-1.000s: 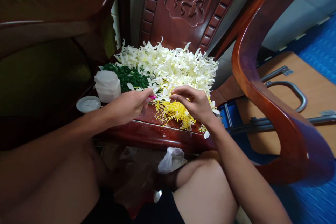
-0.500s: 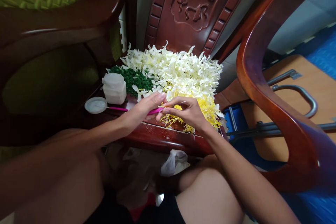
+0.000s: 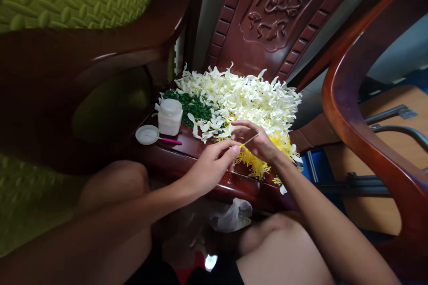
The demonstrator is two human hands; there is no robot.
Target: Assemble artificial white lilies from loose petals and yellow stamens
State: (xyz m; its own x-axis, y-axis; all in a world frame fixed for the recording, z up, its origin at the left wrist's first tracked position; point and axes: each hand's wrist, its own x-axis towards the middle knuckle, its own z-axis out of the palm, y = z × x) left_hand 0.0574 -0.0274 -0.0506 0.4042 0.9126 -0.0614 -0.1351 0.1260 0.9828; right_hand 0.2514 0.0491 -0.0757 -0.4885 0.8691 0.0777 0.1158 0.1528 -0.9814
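Observation:
My left hand (image 3: 219, 158) is closed in a pinch, thumb against fingertips, on a thin pale stem (image 3: 250, 140) with a yellow bit where the fingers grip it. The stem's far end passes in front of my right hand (image 3: 256, 139), whose fingers are curved and apart; whether it touches that palm I cannot tell. Beneath both hands lies a heap of yellow thread-like stamens (image 3: 256, 164). Behind them spreads a large pile of white artificial petals (image 3: 247, 93). Small dark green pieces (image 3: 194, 107) are heaped to its left.
A white plastic jar (image 3: 170, 118) stands at the left of the wooden seat (image 3: 190, 162). A pink-handled brush (image 3: 171, 141) rests across a white lid (image 3: 146, 136) beside it. The chair's curved armrest (image 3: 337, 98) rises on the right. Below hangs a white plastic bag (image 3: 234, 216).
The pink piece between my hands has gone from sight. My right hand has opened away from my left, and a stem now shows in the left pinch. The whole view has shifted.

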